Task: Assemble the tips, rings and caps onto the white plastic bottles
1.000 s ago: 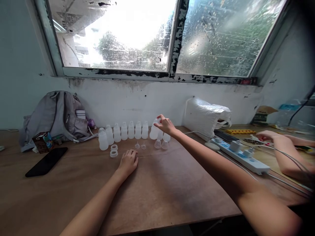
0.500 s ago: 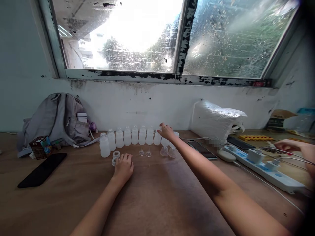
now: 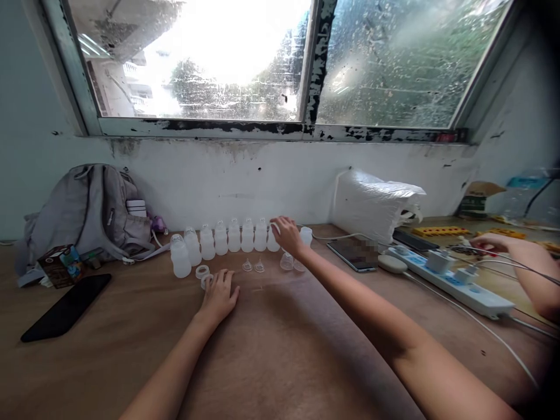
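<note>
Frosted white baby bottles [image 3: 234, 236] stand upright in a row along the back of the table. My right hand [image 3: 287, 236] reaches to the right part of the row, its fingers closed about the top of a capped baby bottle [image 3: 273, 240]. Just beyond that hand is a bottle without a cap [image 3: 306, 234], partly covered. My left hand [image 3: 219, 294] lies palm down, fingers spread, with fingertips at a white bottle collar ring [image 3: 205, 281]. Another collar ring [image 3: 202, 270] sits behind it. Clear nipples [image 3: 259, 266] rest mid-table, and clear domed caps [image 3: 286, 262] lie below my right hand.
On the left are a grey backpack [image 3: 94, 216], a small box [image 3: 60, 263] and a black phone [image 3: 67, 306]. To the right lie another phone [image 3: 355, 255], a power strip [image 3: 455, 286] with cables, and a white plastic package [image 3: 371, 204]. A co-worker's hand [image 3: 492, 242] is at far right.
My right hand has lowered the capped bottle into the row and stays at its top. My left hand has shifted left onto the nearer collar ring. The camera view has swung slightly.
</note>
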Available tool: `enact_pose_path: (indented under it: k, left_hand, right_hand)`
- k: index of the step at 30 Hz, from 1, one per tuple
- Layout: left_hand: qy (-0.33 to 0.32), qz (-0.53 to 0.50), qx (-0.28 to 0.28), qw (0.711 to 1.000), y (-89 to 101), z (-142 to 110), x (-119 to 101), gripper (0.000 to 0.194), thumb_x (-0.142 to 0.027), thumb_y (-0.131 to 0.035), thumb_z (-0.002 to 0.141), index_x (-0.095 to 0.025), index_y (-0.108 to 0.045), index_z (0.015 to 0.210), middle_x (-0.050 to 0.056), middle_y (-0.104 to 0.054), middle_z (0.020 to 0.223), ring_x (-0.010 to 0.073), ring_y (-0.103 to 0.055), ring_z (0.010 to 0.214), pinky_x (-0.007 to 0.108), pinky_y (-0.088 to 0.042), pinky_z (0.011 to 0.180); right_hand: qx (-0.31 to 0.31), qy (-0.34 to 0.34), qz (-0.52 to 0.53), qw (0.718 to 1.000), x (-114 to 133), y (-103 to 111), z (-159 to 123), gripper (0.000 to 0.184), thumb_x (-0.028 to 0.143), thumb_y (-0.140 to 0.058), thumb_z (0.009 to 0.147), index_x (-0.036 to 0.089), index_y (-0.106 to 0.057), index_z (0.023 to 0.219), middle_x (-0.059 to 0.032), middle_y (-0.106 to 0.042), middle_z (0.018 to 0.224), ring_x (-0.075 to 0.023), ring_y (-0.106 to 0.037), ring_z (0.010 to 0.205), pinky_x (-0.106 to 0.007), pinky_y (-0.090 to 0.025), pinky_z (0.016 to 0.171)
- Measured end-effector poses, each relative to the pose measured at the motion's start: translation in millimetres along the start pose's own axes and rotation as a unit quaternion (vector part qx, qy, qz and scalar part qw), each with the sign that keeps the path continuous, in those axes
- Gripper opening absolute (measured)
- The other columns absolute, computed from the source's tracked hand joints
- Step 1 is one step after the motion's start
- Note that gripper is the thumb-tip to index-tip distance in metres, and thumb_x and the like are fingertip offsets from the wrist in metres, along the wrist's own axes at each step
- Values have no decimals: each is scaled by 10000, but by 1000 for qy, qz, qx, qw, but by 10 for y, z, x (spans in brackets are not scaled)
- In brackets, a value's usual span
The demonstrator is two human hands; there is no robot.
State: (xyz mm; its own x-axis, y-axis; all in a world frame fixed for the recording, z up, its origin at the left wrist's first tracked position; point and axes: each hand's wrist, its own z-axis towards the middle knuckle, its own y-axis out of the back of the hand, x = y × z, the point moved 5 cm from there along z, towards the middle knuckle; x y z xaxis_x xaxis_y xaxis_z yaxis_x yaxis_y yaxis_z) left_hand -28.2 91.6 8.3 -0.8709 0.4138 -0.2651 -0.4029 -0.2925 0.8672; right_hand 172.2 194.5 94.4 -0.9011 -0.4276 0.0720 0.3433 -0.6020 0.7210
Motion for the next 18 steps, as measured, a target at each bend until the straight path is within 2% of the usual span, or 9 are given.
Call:
enact_pose_path:
  k: [2, 3, 5, 8, 12, 15, 18]
  left_hand:
    - [-82, -65, 21, 994, 33, -12, -128, 328, -266, -450, 784, -168, -470, 1096, 104, -456, 1177, 216, -445, 1071, 359, -345, 922]
    - [-121, -93, 28, 988, 56, -23, -194, 320, -259, -452, 786, -184, -470, 1096, 89, -451, 1187, 195, -442, 1079, 325, -354, 922]
    - [-162, -109, 22, 981, 100, -39, -282, 303, -247, -445, 792, -210, -475, 1091, 72, -459, 1186, 181, -435, 1091, 315, -345, 937]
    - [-120, -49, -16, 991, 94, -28, -252, 334, -276, -459, 783, -195, -470, 1107, 92, -468, 1181, 220, -420, 1101, 383, -308, 953]
    - [-16, 5, -7, 1000, -23, -6, -70, 401, -364, -460, 781, -156, -462, 1123, 119, -492, 1158, 253, -433, 1081, 406, -332, 908]
    - [-19, -2, -4, 1000, -37, 1, -54, 324, -364, -473, 776, -174, -516, 1036, 89, -549, 1047, 240, -478, 1004, 396, -350, 881]
    - [-40, -48, -43, 997, 34, 4, -119, 312, -304, -516, 755, -190, -492, 1045, 72, -544, 1024, 220, -495, 968, 368, -374, 860]
  right_hand:
    - [42, 82, 43, 995, 258, -94, -259, 222, 197, -334, 851, 152, -526, 952, -103, -575, 950, -207, -479, 947, -329, -336, 834]
    - [63, 99, 59, 991, 359, -162, -401, 216, 193, -351, 844, 152, -515, 979, -99, -569, 967, -200, -485, 931, -319, -351, 822]
    - [81, 70, 76, 991, 458, -301, -652, 264, 187, -397, 819, 129, -459, 1069, -112, -557, 1002, -200, -490, 932, -318, -368, 812]
    - [113, 3, 88, 990, 460, -478, -886, 215, 212, -445, 801, 120, -481, 992, -107, -589, 898, -210, -515, 876, -313, -399, 752]
    - [107, -2, 116, 987, 442, -456, -929, 151, 193, -466, 781, 152, -475, 927, -75, -583, 858, -194, -521, 839, -299, -406, 738]
    - [79, 18, 150, 985, 495, -339, -921, 205, 121, -453, 750, 166, -462, 949, -64, -547, 895, -178, -510, 848, -291, -406, 759]
    - [59, 38, 163, 984, 583, -260, -949, 248, 63, -423, 727, 173, -479, 942, -65, -516, 912, -172, -498, 848, -285, -408, 762]
